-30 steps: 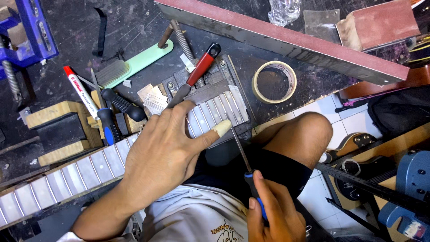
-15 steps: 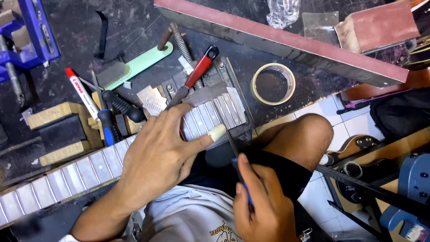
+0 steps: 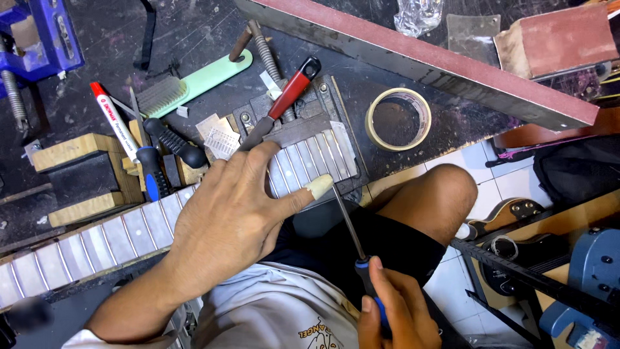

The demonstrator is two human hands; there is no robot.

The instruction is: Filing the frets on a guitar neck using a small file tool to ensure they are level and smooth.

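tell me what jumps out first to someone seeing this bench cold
The left hand lies flat across a taped guitar neck running along the bench edge, its thumb taped. The right hand grips a thin blue-handled file aimed at the neck's end. Behind, a roll of masking tape sits on the dark benchtop.

Dark scuffed workbench point(image 3: 194, 32) above white floor tiles point(image 3: 478, 161)

Long masked guitar fretboard point(image 3: 129, 229) lies flat, slanting across the counter; thin blue-handled metal file point(image 3: 352, 236) angles against its end.
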